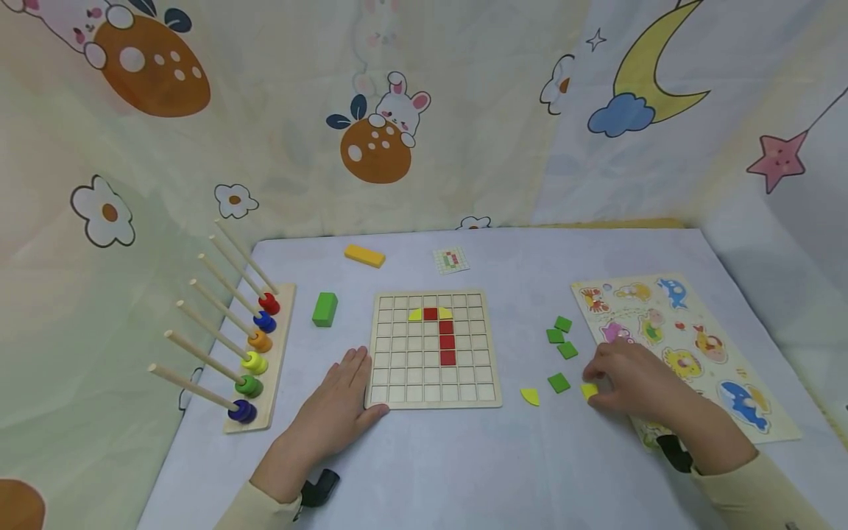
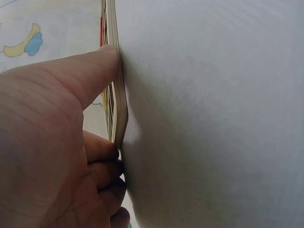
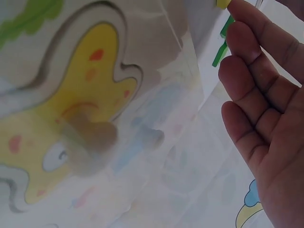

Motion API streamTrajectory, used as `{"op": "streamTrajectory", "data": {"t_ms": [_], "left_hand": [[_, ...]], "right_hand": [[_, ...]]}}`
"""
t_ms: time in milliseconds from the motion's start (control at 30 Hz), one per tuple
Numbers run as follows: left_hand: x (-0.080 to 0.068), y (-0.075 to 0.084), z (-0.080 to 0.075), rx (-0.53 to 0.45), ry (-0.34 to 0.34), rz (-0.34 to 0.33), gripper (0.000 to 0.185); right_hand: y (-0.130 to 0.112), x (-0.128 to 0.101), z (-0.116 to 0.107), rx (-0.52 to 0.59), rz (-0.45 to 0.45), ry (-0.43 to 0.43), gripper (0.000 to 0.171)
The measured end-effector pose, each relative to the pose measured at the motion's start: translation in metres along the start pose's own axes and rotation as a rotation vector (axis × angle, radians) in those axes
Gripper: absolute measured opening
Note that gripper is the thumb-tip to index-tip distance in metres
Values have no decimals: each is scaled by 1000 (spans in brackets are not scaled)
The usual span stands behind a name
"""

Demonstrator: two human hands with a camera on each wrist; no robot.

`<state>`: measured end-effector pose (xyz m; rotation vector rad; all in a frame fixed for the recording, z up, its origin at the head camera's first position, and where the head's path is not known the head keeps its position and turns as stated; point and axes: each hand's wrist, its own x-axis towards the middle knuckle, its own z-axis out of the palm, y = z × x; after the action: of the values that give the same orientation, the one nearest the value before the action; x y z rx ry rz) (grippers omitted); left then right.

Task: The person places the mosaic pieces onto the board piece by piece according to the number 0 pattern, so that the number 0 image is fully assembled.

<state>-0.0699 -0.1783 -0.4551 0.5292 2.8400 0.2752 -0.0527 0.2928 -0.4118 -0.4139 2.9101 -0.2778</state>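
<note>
A wooden grid board (image 1: 397, 353) lies mid-table, with several red squares (image 1: 447, 341) and two yellow quarter-round pieces (image 1: 415, 315) in its cells. My left hand (image 1: 334, 401) rests at the board's lower left corner, fingers extended along the left side and thumb at the front edge. In the left wrist view, the thumb touches the board's edge (image 2: 120, 95). To the right, my right hand (image 1: 626, 375) pinches a small yellow piece (image 1: 589, 391) between thumb and fingertips, partly hidden. Several green squares (image 1: 559, 382) and a yellow quarter-round tile (image 1: 530, 397) lie nearby.
A knobbed animal puzzle board (image 1: 762, 368) lies under the right forearm. At left stands a peg rack (image 1: 268, 397) with coloured rings. A green block (image 1: 324, 309), a yellow block (image 1: 364, 255) and a small pattern card (image 1: 452, 260) lie farther back.
</note>
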Motion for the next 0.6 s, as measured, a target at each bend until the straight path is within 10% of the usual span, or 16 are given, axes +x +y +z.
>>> {"op": "streamTrajectory", "data": {"t_ms": [600], "left_hand": [[0, 0, 1, 3, -10, -12, 99]], "right_hand": [[-1, 0, 5, 1, -22, 14, 26]]}}
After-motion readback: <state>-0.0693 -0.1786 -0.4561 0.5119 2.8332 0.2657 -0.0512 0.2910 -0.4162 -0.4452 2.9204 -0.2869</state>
